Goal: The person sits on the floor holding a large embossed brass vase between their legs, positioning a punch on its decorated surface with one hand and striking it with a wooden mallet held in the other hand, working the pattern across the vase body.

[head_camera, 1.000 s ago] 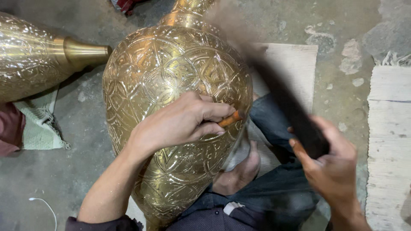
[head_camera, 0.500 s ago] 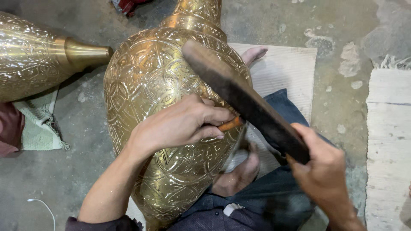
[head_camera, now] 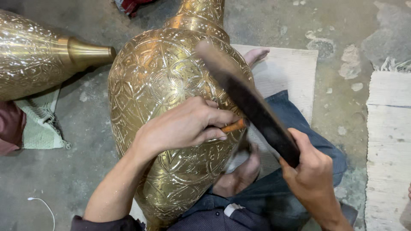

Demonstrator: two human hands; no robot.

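Floor [head_camera: 85,171]: grey concrete, patchy. Landmark: pale woven mat [head_camera: 287,72]. Right of mat, a whitish woven rug [head_camera: 389,145]. Far left of mat, a second brass vessel [head_camera: 38,60] resting on green fringed cloth [head_camera: 40,124]; a thin white cable [head_camera: 45,207] below.

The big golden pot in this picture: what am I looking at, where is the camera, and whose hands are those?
There is no machine here. A person wears a camera on the head, so you look down at their own two hands. The large engraved brass vessel lies across their lap, over a pale mat on the concrete floor. The left hand rests on the brass and grips a small orange-tipped tool against it. The right hand holds a long dark wooden mallet raised over that tool. A second brass vessel lies at the left on a green cloth.
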